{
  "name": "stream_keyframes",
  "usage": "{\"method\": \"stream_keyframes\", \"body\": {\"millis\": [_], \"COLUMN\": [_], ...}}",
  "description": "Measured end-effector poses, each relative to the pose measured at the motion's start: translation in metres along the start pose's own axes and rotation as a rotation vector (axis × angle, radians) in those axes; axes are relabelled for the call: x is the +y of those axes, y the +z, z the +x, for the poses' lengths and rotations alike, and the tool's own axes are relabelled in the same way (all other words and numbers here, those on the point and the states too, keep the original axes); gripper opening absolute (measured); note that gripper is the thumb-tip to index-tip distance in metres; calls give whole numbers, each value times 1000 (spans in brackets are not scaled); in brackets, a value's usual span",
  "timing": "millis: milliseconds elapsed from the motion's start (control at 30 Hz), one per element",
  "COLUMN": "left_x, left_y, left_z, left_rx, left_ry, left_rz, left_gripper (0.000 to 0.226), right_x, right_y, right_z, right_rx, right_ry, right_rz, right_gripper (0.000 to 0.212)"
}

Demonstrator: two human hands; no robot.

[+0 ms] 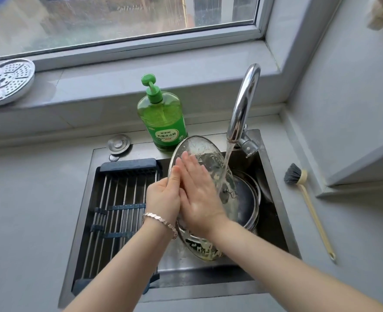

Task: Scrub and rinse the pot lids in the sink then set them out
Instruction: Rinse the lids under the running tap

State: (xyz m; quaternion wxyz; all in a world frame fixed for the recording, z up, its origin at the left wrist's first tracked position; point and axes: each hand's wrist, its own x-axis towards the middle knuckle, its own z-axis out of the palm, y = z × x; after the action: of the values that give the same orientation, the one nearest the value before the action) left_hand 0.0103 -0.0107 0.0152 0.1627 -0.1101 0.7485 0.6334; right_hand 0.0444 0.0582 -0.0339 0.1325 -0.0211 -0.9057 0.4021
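Mid-frame, left hand (163, 197) pinches the soapy glass lid (199, 147) at its rim; right hand (197, 194) flat on it, fingers (191, 167) straight. Suds plus tap water (228, 155): lid may slip onto pot (246, 194) below.

Clear glass pot lid (210, 161), silver metal rim, streaked with pale yellow-white suds. Translucent green dish soap bottle (162, 118), solid green pump, green label with white lettering. Shiny chrome curved faucet (242, 104). Dark blue-grey sink drying rack (118, 199), silver parallel rods. Round silver steamer tray (6, 82), dotted with small perforations in wedge sections. Grey-bristled dish brush (298, 179), cream handle. Light grey tabletop (28, 199). Rose-gold link bracelet (161, 222) on left wrist. Black pot (244, 199), silver rim, in the stainless steel sink (278, 206).
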Motion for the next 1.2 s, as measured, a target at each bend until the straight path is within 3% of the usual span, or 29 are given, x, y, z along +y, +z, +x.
{"method": "stream_keyframes", "body": {"millis": [133,300,333,467,567,633,767,900,933,1067,1200], "left_x": [1,-2,-2,-2,-6,-7,-4,-5,-5,-5,-7], "left_y": [2,-1,-1,0,-3,-4,0,-2,-2,-3,-7], "left_z": [-9,-6,-7,-10,-5,-6,-15,-15,-16,-23,-27], "left_rx": [-96,10,9,-3,106,115,5,20,7,-41,-24], "left_ry": [-47,-52,-65,-100,-103,-96,-78,-56,-66,-50,-31], "left_rz": [-108,-81,-106,-183,-130,-131,-179,-130,-150,-191,-253], "left_gripper": [38,45,44,38,42,40,39,41,39,43,42], "right_x": [24,1,7,23,1,4,19,2,8,74,122], "right_y": [-19,-8,-10,-16,-4,-3,-14,-16,-17,-11,-6], "right_z": [35,10,12,23,-1,-2,30,23,26,53,46], "right_rx": [-78,-131,-161,-240,-257,-284,-272,-270,-266,-187,-238], "right_ry": [400,-45,-47,235,-46,-111,280,-9,14,562,950], "right_rz": [57,11,8,-21,-44,-44,-30,-35,-34,145,319], "right_gripper": [68,63,62,62,61,62,59,67,67,59,76]}}
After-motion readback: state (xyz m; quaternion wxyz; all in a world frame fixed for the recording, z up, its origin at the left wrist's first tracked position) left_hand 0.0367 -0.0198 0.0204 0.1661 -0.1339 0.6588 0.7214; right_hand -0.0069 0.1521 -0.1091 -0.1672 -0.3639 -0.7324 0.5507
